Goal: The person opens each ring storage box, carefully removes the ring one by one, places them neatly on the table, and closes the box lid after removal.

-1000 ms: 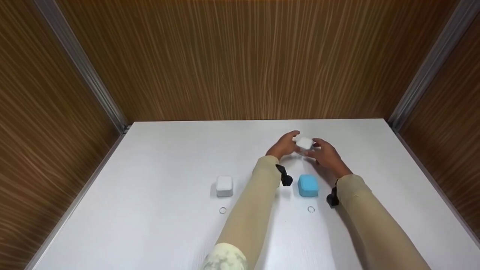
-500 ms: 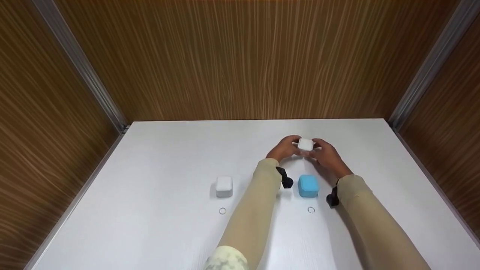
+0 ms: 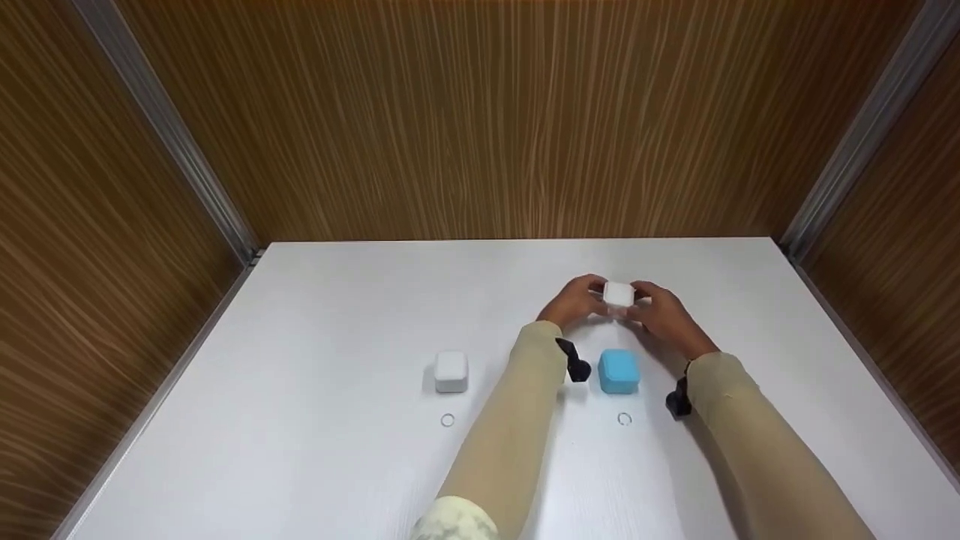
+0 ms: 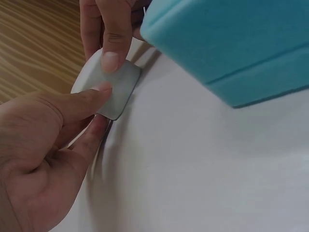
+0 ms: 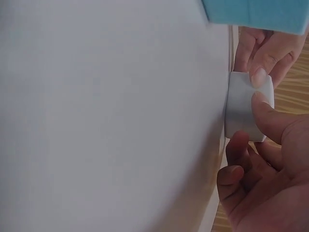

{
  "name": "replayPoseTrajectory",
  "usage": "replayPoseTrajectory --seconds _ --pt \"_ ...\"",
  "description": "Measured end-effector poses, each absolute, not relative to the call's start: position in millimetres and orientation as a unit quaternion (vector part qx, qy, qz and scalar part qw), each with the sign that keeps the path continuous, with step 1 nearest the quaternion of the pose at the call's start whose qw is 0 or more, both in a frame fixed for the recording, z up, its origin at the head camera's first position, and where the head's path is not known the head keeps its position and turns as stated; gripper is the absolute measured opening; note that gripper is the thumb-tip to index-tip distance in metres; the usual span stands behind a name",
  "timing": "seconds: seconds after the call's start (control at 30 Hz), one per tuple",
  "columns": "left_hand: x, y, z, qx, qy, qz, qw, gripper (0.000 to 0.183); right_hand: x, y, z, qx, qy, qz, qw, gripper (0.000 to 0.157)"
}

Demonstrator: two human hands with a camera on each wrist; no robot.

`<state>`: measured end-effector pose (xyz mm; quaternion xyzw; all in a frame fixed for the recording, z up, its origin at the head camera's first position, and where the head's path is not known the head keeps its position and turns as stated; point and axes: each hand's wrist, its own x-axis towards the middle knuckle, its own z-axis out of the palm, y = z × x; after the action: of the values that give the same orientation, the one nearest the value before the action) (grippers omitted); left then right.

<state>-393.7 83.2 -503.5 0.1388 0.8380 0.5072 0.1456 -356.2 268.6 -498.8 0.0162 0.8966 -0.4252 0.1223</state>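
Observation:
A small white box [image 3: 619, 293] with rounded corners is at the back right of the table, between both hands. My left hand [image 3: 574, 302] pinches its left side, the thumb on the near face in the left wrist view. From the other side my right hand [image 3: 667, 319] grips it, its thumb [image 5: 263, 108] also on the near face, close to the left thumb. The box's underside is right at the tabletop in the right wrist view. Nearer me, between the forearms, stands a light blue box [image 3: 619, 371] with a seam around it.
A second white box [image 3: 451, 371] stands left of the left forearm. One thin ring [image 3: 442, 421] lies in front of it, another ring [image 3: 619, 419] in front of the blue box. Wood-patterned panels [image 3: 480, 120] wall the white table [image 3: 337, 315] at the back and sides.
The left fingers, earlier more spread, have come in around the white box. The box now sits straighter and slightly nearer me. The blue box, the other white box and the rings stay put.

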Motion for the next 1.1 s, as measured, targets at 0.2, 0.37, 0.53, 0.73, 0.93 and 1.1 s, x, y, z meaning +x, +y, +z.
replayPoseTrajectory --seconds 0.2,0.37,0.53,0.73,0.93,1.1 --pt "-387 91 -498 0.112 0.839 0.511 0.152 0.047 -353 277 -494 0.006 0.905 -0.403 0.135 0.069" --pt "-382 101 -494 0.091 0.849 0.497 0.154 0.048 -350 283 -492 -0.011 0.913 -0.387 0.132 0.068" --pt "-373 104 -491 0.072 0.849 0.496 0.169 0.048 -345 288 -494 -0.035 0.919 -0.375 0.118 0.066" --pt "-366 107 -489 0.08 0.85 0.49 0.178 0.048 -339 294 -496 -0.043 0.921 -0.369 0.115 0.067" --pt "-360 113 -484 0.096 0.855 0.475 0.181 0.046 -334 303 -493 -0.051 0.927 -0.353 0.118 0.067" --pt "-355 120 -480 0.093 0.86 0.464 0.192 0.046 -328 310 -493 -0.052 0.928 -0.348 0.119 0.069"
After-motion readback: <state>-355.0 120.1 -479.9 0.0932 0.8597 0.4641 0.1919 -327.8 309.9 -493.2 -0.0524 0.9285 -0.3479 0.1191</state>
